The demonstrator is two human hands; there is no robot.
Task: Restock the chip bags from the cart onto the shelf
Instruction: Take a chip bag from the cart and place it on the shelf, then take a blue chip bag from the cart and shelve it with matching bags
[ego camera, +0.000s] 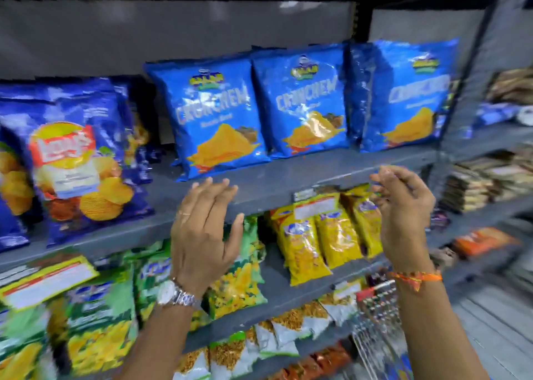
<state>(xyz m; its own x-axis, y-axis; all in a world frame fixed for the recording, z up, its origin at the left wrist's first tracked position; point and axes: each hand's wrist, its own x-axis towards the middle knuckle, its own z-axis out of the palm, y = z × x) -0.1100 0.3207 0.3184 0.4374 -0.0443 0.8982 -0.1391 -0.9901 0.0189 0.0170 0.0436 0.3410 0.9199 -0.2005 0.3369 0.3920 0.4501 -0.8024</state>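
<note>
Three blue Crunchem chip bags stand upright on the grey top shelf [288, 175]: a left one [213, 117], a middle one [302, 100] and a right one [409, 94]. My left hand [202, 232] is raised in front of the shelf edge below the left bag, fingers spread, holding nothing. My right hand [403, 215] hovers below the right bag with fingers loosely curled and empty. Neither hand touches a bag. A corner of the wire cart [377, 307] shows between my forearms, low on the right.
Dark blue Lay's bags [72, 160] fill the shelf's left side. Yellow snack packs [326, 232] and green packs [239, 270] hang on the shelf below, with more packets lower down. A second shelving unit [490, 178] with stacked goods stands at right.
</note>
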